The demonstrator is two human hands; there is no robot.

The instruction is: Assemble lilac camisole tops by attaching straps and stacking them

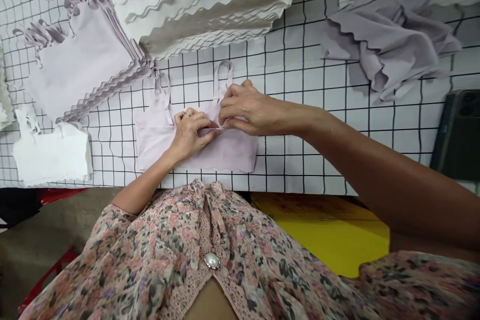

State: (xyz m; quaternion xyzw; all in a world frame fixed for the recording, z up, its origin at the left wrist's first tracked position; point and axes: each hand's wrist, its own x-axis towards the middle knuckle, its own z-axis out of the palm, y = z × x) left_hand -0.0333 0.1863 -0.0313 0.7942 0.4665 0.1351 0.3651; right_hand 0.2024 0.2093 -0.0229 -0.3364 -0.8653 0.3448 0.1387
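Left hand, right hand on camisole

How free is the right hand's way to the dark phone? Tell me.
Fairly free, it seems: the right hand is on the lilac camisole, and only grid mat lies toward the phone.

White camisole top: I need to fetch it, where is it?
In the head view, the white scalloped camisole top lies lower left on the grid-lined white board, below stacked lilac camisoles, left of the person's left hand.
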